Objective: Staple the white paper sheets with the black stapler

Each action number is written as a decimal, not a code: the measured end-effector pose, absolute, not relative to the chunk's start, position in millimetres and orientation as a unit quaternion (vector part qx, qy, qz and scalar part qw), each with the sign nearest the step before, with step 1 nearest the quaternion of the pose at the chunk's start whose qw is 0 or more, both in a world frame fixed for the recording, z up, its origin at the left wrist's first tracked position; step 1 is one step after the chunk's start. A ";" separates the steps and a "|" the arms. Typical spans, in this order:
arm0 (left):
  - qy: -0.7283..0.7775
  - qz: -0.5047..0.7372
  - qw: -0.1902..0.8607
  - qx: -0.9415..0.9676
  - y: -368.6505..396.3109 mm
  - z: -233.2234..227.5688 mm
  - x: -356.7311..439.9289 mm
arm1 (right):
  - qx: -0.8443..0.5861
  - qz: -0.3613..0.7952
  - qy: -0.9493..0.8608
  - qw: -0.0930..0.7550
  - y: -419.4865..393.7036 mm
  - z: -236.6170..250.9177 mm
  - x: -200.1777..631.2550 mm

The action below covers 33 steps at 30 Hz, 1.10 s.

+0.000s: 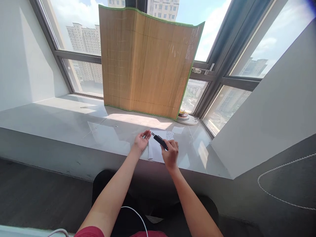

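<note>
My right hand (170, 154) grips a black utility knife (159, 141) with its tip pointing up and left, held over a white sheet of paper (155, 149) that lies on the pale window sill (74, 125). My left hand (141, 141) hovers palm up just left of the knife tip, fingers apart and holding nothing that I can make out. A small patterned patch (170, 135) sits at the sheet's far right corner.
A bamboo mat (145, 65) with green edging stands upright against the window behind the paper. A stack of small plates (184, 117) rests at the mat's right foot. A white wall (266, 118) slants in on the right; dark floor lies below.
</note>
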State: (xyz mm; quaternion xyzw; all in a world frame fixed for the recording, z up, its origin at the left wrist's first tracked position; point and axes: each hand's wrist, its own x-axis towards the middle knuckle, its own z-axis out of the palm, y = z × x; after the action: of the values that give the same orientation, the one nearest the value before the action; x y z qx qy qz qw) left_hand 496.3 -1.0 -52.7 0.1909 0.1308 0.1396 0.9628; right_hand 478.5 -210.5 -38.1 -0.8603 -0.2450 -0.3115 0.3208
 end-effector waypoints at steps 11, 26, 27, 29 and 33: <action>0.117 0.129 0.950 0.257 -1.1 -57.3 495.1 | -0.879 -0.244 -0.184 0.366 -206.7 -22.2 481.1; 0.135 0.110 0.950 0.258 -3.2 -41.1 488.9 | -0.900 -0.079 -0.309 0.297 -100.6 -2.7 504.4; 0.142 0.113 0.950 0.255 -3.6 -40.8 489.1 | -0.897 -0.086 -0.310 0.304 -103.1 0.6 504.4; 0.155 0.125 0.948 0.248 -4.6 -40.4 489.3 | -0.884 -0.116 -0.310 0.331 -115.8 8.3 510.4; 0.164 0.141 0.945 0.246 -7.6 -40.1 489.7 | -0.875 -0.180 -0.263 0.364 -181.4 16.3 557.7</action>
State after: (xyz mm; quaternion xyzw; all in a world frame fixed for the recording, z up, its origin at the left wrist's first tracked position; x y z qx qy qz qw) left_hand 489.7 -7.6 -40.1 0.2458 0.1636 0.1413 0.9449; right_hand 557.7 -181.4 16.3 -0.8752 -0.2631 -0.1796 0.3640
